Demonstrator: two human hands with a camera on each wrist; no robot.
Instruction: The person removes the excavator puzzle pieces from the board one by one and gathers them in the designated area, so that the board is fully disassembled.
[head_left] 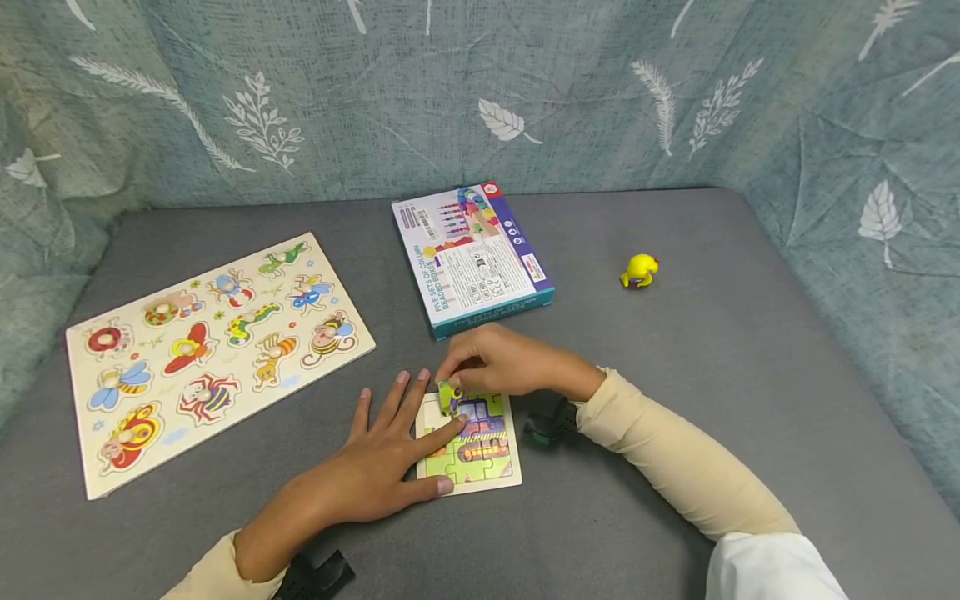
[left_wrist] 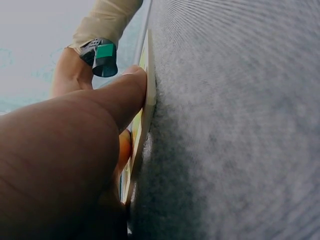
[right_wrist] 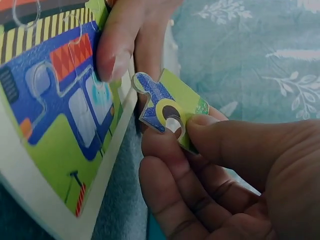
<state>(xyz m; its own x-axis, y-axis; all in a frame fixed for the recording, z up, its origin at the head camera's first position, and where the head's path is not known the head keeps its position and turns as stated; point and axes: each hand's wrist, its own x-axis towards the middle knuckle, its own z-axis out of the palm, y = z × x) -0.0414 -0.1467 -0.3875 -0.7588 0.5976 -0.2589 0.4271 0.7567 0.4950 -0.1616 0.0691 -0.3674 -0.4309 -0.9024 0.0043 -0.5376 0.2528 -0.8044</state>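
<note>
A small jigsaw puzzle (head_left: 487,485) with a pale border lies on the grey table, its picture green, blue and orange. My left hand (head_left: 378,471) is spread flat at its left side, with thumb and index finger resting on it. In the left wrist view, the thumb (left_wrist: 122,92) presses near the board's edge (left_wrist: 151,92). Above the puzzle's far left corner, my right hand (head_left: 498,358) pinches a jigsaw piece (right_wrist: 187,97) between thumb and fingers. That piece is green and blue with a yellow-and-black ring, and it is tilted, apart from the board.
A large wooden insect puzzle board (head_left: 168,446) lies to the left. Beyond the right hand is a flat bead-set box (head_left: 480,258). A yellow toy duck (head_left: 640,271) sits at the back right. Patterned curtain cloth (head_left: 420,100) hangs behind the table.
</note>
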